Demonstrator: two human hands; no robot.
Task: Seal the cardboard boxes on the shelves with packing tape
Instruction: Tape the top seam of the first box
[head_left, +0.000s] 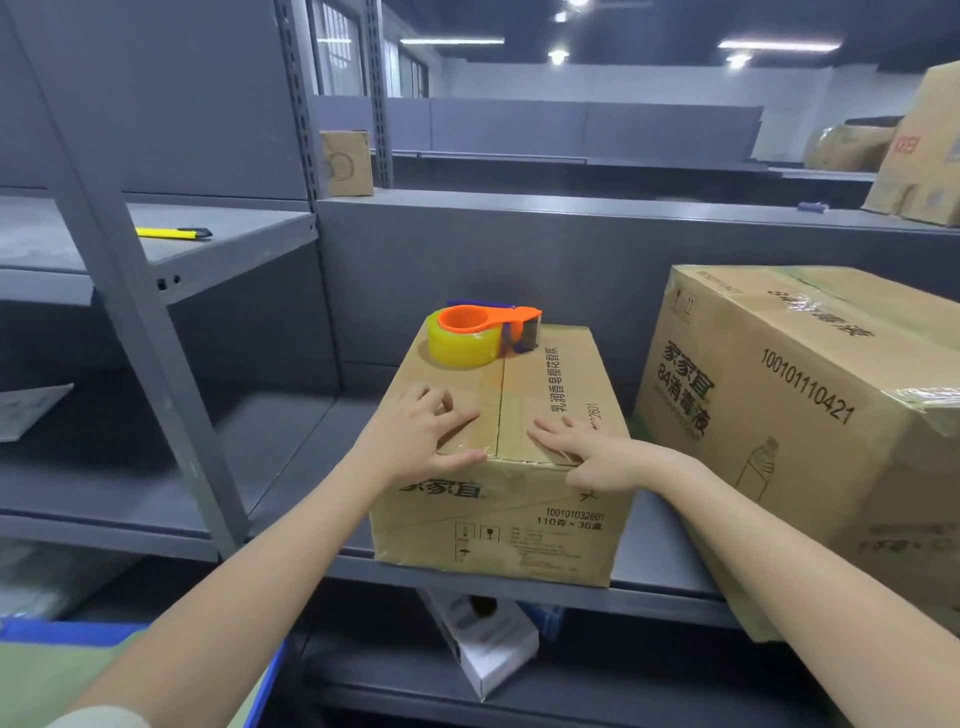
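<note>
A small cardboard box (540, 499) stands on the grey shelf (322, 467) in front of me, its top flaps closed with clear tape along the centre seam. My left hand (421, 436) rests flat on the top left of the seam, fingers spread. My right hand (592, 452) presses flat on the top right, fingers over the front edge. An orange tape dispenser (480, 335) with a yellowish roll sits on the box's far left corner, apart from both hands.
A larger taped cardboard box (810, 415) stands to the right, close to the small one. A yellow utility knife (174, 233) lies on the upper left shelf. More boxes (922, 156) sit on the top shelf. A white box (488, 644) lies below.
</note>
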